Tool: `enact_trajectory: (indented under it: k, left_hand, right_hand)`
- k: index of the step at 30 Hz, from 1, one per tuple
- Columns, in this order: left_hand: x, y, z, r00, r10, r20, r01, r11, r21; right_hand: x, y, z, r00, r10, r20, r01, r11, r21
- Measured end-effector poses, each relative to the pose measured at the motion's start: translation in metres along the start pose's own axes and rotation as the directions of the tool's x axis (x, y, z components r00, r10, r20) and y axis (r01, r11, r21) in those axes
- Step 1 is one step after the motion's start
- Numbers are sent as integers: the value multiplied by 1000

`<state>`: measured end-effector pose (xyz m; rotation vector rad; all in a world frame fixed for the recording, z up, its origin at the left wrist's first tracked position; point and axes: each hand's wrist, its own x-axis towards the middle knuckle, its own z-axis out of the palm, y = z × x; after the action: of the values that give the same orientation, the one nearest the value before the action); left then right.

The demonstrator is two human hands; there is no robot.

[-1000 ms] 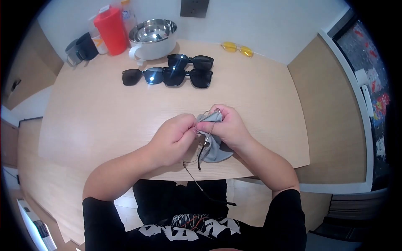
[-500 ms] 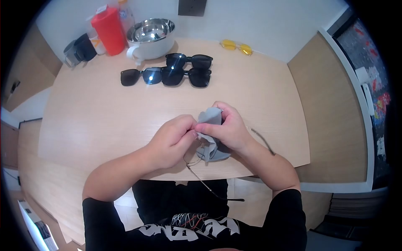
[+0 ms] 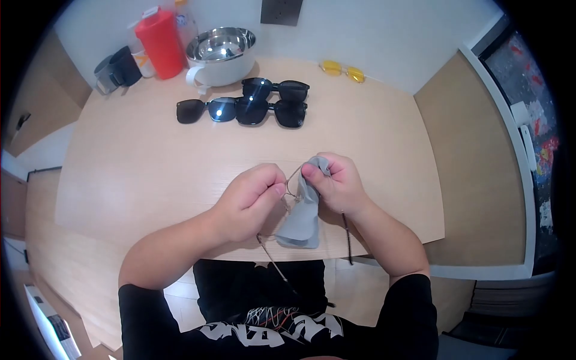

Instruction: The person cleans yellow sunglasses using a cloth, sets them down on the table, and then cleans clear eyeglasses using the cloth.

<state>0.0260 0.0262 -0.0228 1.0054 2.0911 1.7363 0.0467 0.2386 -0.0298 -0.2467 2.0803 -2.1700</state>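
Thin metal-framed eyeglasses (image 3: 273,264) are pinched in my left hand (image 3: 251,198), its fingers closed near the middle of the frame. One temple arm hangs down past the table edge over my lap; the other, dark-tipped, points down beside my right wrist. My right hand (image 3: 341,183) is closed on a grey cleaning cloth (image 3: 299,225), thumb and fingers pressing its top part against one side of the glasses. The rest of the cloth hangs loosely between both hands. Part of the frame and the lens under the cloth are hidden.
Dark sunglasses (image 3: 289,114) lie grouped on the table (image 3: 150,162) ahead, and yellow-lensed glasses (image 3: 342,71) lie near the wall. At the back left stand a white bowl with a steel inside (image 3: 225,69), a red container (image 3: 159,45) and dark mugs (image 3: 123,67). A wooden side panel (image 3: 480,168) borders the right.
My right hand has shifted slightly right, and the cloth now hangs down longer and less bunched. The glasses have turned, baring more of the rim between my hands; their temple arms hang more steeply.
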Motion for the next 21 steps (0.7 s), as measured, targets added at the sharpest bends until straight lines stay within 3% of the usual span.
enact_trajectory:
  k: [5, 8, 11, 14, 21]
  left_hand:
    - [-2, 2, 0, 997, 76, 3, -76, 991, 112]
    - [-4, 2, 2, 999, 51, -3, -51, 998, 44]
    - [-1, 1, 2, 997, 78, -19, -75, 989, 128]
    - [-1, 5, 2, 994, 114, -1, -112, 983, 142]
    - [-3, 3, 1, 993, 122, -7, -121, 989, 89]
  right_hand:
    - [-3, 3, 8, 997, -50, 55, 56, 992, -115]
    - [-3, 1, 11, 995, -55, 80, 55, 998, 5]
    - [-4, 3, 9, 998, -60, 20, 62, 994, -95]
    - [-3, 13, 0, 1000, -26, 13, 27, 998, -63]
    - [-6, 6, 13, 982, -180, 59, 185, 975, -119]
